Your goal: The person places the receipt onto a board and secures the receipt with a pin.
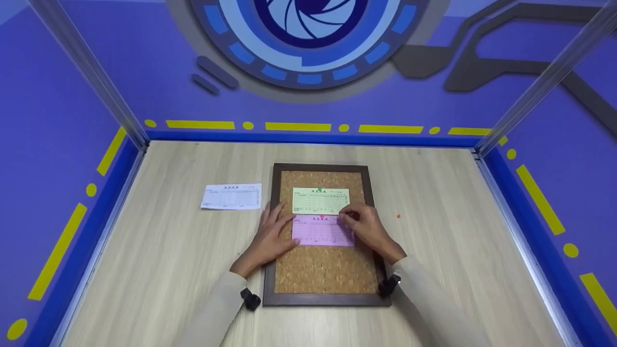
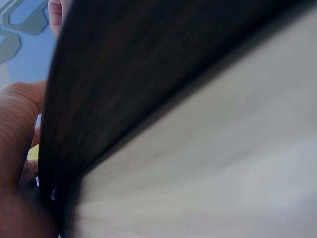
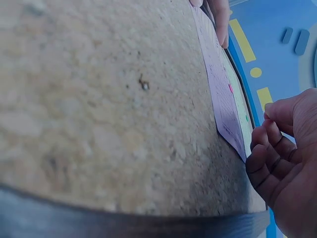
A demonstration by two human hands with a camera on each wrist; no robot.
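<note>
A pink printed slip (image 1: pixel 318 233) lies on a dark-framed cork board (image 1: pixel 328 270), with a small red pin (image 1: pixel 322 217) at its top middle. Just above it is a light green slip (image 1: pixel 308 205), with a green pin (image 1: pixel 319 190) at its top. My left hand (image 1: pixel 270 241) rests across the board's left frame, thumb and a fingertip touching the pink slip's left corners. At that slip's upper right corner is my right hand (image 1: pixel 368 229). In the right wrist view its thumb and forefinger meet with the other fingers curled; anything between them is hidden.
A white printed slip (image 1: pixel 231 196) lies on the wooden table (image 1: pixel 159 270) left of the board. To the right sits a small orange thing (image 1: pixel 398 216). Blue-purple panels (image 1: pixel 549 193) wall in the table at the back and both sides.
</note>
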